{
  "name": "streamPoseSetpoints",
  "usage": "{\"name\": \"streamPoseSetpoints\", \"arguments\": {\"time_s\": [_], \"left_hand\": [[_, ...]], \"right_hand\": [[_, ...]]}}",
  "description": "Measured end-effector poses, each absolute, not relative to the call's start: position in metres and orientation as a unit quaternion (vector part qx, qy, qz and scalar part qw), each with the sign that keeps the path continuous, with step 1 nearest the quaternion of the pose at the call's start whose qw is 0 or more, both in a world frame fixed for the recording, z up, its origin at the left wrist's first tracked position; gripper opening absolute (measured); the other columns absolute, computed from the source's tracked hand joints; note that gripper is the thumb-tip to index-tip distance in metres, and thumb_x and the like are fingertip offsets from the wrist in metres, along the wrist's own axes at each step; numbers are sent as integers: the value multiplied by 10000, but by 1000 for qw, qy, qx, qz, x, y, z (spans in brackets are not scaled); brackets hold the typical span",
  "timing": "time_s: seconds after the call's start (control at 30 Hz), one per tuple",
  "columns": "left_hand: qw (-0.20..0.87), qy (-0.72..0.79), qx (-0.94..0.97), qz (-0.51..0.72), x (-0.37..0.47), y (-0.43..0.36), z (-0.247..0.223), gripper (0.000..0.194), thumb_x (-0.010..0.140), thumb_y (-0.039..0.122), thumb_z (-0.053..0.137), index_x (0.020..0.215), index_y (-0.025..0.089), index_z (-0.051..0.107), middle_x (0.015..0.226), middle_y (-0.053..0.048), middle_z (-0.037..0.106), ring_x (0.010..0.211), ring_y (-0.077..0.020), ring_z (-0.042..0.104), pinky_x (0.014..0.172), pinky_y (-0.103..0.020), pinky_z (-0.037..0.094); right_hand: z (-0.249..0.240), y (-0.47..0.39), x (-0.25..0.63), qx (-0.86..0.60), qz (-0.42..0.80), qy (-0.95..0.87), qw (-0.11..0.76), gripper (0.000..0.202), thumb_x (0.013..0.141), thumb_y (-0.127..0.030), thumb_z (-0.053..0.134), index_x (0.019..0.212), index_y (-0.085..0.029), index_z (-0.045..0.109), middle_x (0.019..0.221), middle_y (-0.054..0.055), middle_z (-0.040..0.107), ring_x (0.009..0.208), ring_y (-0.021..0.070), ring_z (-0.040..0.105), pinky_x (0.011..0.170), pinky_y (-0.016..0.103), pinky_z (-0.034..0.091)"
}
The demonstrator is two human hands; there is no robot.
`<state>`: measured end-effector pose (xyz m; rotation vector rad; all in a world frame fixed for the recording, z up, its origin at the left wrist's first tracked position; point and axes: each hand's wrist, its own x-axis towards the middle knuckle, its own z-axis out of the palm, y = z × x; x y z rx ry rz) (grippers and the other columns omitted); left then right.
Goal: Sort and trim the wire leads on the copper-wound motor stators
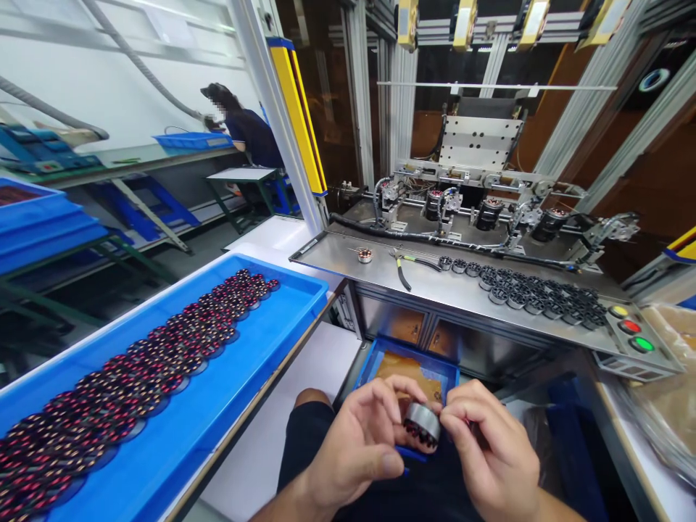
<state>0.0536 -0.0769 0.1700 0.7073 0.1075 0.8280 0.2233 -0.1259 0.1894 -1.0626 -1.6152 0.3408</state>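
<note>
In front of my lap, my left hand holds a small round motor stator, its fingers curled behind and under it and the thumb apart from it. The stator is tilted, showing a smooth metal outer band and dark teeth along its lower side. At its right edge, my right hand has thumb and forefinger pinched together. Whatever lies between those fingertips is too small to make out. Beyond my hands, a copper-wound stator and pliers lie on the metal bench.
Many dark stators stand in rows before the machine fixtures. A control box has coloured buttons. At left, a blue tray holds wound stators. Below is a blue bin. A person works far left.
</note>
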Motion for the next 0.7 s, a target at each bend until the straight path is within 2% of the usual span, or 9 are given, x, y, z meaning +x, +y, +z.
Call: {"name": "streamPoseSetpoints", "arguments": {"time_s": [0.07,0.13,0.2,0.27,0.33,0.37,0.47,0.57,0.7], "left_hand": [[855,35,318,409,54,-77,172,247,754,173,795,909,169,603,1051,-40,624,1226,-235,545,989,-338,485],[854,45,303,420,56,-77,172,280,740,188,811,941,186,615,1019,-30,648,1280,-234,508,1035,-329,446],[864,87,309,389,60,-77,169,364,736,288,824,1005,162,614,1023,-57,640,1144,-201,598,944,-279,499],[889,110,321,307,63,-78,164,457,787,441,760,1035,104,576,946,-106,649,881,-167,680,744,-229,551],[907,107,323,249,66,-79,160,443,861,471,671,1017,81,535,828,-120,666,699,-164,693,579,-188,536],[909,104,321,246,67,-79,159,406,879,446,658,1005,86,519,807,-121,675,689,-180,701,548,-184,533],[890,129,325,291,67,-79,160,347,858,343,709,985,91,508,833,-106,693,726,-178,710,579,-184,553],[879,155,336,301,65,-78,163,393,835,373,734,969,92,495,827,-109,698,718,-169,707,591,-185,556],[875,182,329,303,63,-77,165,432,814,397,753,960,94,482,851,-126,706,705,-164,703,599,-186,557]], "right_hand": [[191,-125,226,-434,167,-687,559,136,878,-6,499,879,-134,545,750,33,535,725,80,534,633,202,464],[194,-125,230,-412,174,-704,552,140,868,-2,498,896,-132,541,747,34,542,730,86,542,633,206,476],[196,-125,233,-400,147,-731,534,137,868,-14,504,915,-136,545,760,38,570,741,90,565,649,208,497],[197,-125,236,-411,85,-755,504,108,892,-57,513,928,-151,552,769,33,605,728,83,589,645,191,507],[197,-125,237,-420,22,-767,484,89,909,-86,505,939,-157,550,763,32,616,720,83,601,638,186,511],[197,-125,238,-415,6,-771,484,103,900,-74,502,949,-153,546,757,34,612,723,89,599,642,194,514],[196,-126,241,-374,32,-771,514,185,813,-10,517,960,-120,539,753,60,583,743,123,578,658,258,525],[191,-128,248,-364,65,-771,519,274,743,-8,570,998,-101,540,796,84,572,761,147,564,639,299,513],[180,-130,258,-384,109,-751,526,537,727,-36,672,1229,-87,486,948,129,558,901,194,556,704,348,520]]}}
